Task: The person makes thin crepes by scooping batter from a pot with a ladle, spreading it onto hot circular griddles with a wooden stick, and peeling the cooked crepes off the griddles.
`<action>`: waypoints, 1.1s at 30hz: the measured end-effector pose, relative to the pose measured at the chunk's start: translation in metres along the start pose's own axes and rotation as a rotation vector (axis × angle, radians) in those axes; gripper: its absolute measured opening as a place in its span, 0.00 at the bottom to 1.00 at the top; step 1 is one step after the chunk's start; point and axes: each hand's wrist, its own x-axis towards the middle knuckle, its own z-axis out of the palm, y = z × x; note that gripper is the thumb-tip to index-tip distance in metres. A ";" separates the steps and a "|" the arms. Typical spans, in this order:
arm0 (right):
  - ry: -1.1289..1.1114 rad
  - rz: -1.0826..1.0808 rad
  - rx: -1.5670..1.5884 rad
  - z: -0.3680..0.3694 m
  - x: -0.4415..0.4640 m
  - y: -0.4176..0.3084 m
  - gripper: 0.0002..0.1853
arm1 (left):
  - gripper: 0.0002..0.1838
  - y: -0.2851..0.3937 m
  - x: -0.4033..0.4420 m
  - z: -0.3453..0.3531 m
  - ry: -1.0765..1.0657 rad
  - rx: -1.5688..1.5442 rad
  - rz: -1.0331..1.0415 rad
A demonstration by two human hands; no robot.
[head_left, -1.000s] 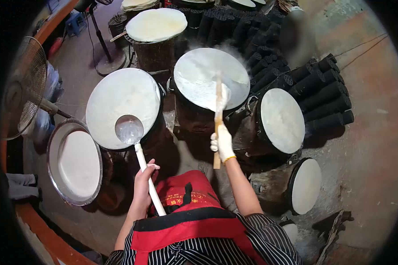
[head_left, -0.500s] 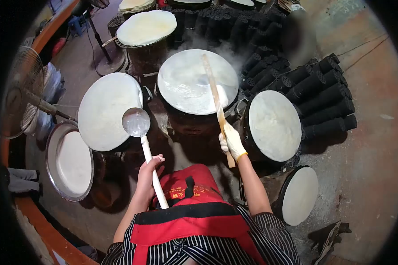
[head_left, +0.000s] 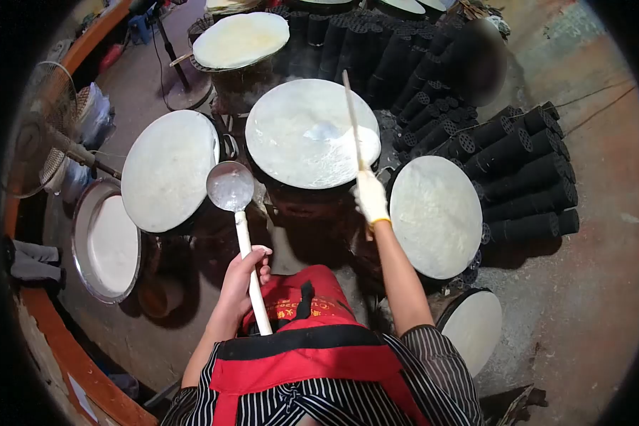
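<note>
Ladle: shiny metal bowl, smooth handle
Stick, right of ladle: wood, I think, from here
Basin, left of ladle: glossy metal

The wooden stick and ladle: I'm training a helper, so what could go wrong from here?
Spill: the wooden stick is beside a wet white patch near the centre disc's right rim; a firm push might send some over.

Bump: the ladle in the bare left hand appears close to the left disc and could knock it.

Burn: the right hand is gloved, but its forearm is bare; a hot disc might burn it.
</note>
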 end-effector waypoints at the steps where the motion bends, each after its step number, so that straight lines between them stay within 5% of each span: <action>1: -0.040 -0.029 -0.165 0.016 0.009 0.003 0.22 | 0.07 0.003 0.000 0.002 -0.025 -0.002 -0.018; 3: -0.208 -0.319 -0.217 0.031 0.011 0.019 0.15 | 0.06 0.009 0.000 0.000 -0.042 -0.001 -0.019; 4: -0.087 -0.571 -0.341 0.029 -0.003 0.013 0.18 | 0.05 0.012 0.001 -0.001 -0.052 -0.006 -0.021; 9: 0.180 0.030 0.520 0.016 -0.075 -0.008 0.21 | 0.07 0.028 0.000 -0.009 -0.057 -0.007 0.005; 11: 0.169 0.128 0.581 0.049 -0.082 -0.003 0.21 | 0.08 0.030 0.005 -0.013 -0.054 -0.015 0.018; 12: 0.148 0.003 0.471 0.072 -0.070 0.019 0.21 | 0.08 0.032 0.006 -0.013 -0.045 -0.008 0.001; 16: -0.228 0.166 0.477 0.065 -0.092 -0.046 0.20 | 0.07 0.032 0.014 -0.016 -0.085 0.000 -0.028; 21: 0.264 0.140 0.611 0.060 -0.110 0.000 0.23 | 0.06 0.034 0.015 -0.019 -0.075 0.051 0.021; 25: -0.018 0.149 0.571 0.090 -0.118 -0.013 0.23 | 0.06 0.038 0.019 -0.026 -0.107 0.112 -0.024; 31: 0.090 0.133 0.539 0.043 -0.062 -0.025 0.21 | 0.06 0.040 0.022 -0.028 -0.170 0.148 -0.098; 33: -0.035 0.152 0.415 0.038 -0.072 -0.021 0.20 | 0.08 0.041 0.033 -0.028 -0.174 0.195 -0.089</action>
